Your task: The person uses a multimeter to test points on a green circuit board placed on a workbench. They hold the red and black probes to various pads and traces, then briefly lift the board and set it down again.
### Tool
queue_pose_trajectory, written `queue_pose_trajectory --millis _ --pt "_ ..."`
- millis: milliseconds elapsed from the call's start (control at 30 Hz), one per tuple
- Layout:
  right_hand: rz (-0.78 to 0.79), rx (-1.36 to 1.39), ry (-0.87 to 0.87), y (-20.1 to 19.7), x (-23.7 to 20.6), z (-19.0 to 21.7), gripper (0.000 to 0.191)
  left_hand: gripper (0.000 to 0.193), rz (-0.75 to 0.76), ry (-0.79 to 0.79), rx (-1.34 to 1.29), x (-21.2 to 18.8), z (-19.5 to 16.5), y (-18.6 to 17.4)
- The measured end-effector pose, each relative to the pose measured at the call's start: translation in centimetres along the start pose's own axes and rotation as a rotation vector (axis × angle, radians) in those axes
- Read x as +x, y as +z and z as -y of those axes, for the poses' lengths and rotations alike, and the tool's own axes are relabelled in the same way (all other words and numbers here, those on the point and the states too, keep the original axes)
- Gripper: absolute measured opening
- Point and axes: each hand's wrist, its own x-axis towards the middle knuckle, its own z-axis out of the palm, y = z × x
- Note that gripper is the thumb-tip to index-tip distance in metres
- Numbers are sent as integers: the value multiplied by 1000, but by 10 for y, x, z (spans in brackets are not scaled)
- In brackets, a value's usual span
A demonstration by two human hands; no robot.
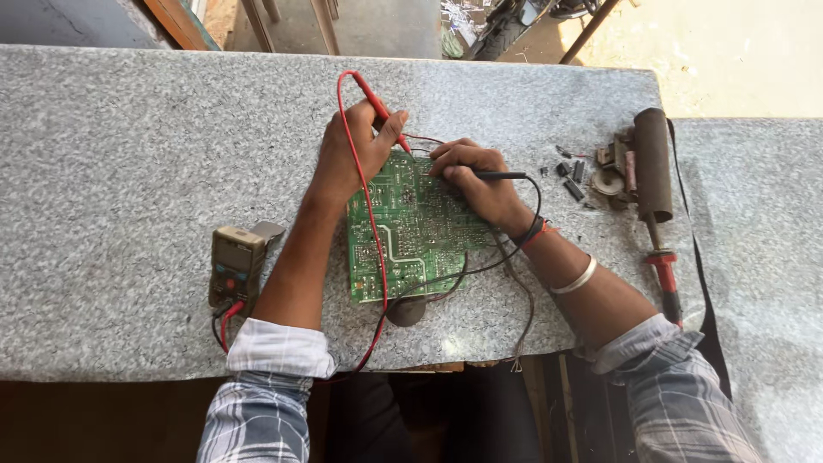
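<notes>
A green circuit board (411,231) lies solder side up on the grey granite counter (129,154). My left hand (356,154) holds a red test probe (380,107) with its tip down at the board's far edge. My right hand (476,176) holds a black test probe (497,175), tip pressed onto the board near its far right corner. A red lead (370,223) and a black lead (506,257) run across the board toward me. They end at a brown multimeter (236,266) lying left of my left forearm.
A soldering iron (664,266) with a red handle lies at the right, beside a dark cylinder (653,163) and several small loose parts (591,171). A round black part (406,310) sits under the board's near edge. The counter's near edge runs under my elbows.
</notes>
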Motion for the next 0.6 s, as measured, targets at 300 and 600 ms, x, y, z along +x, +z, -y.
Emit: queue_pose_trajectory --millis 300,600 --pt "5 54 9 1 -5 0 25 43 -29 114 2 -2 6 1" --pt "4 119 41 6 -11 8 25 39 -41 188 -39 -10 10 -2"
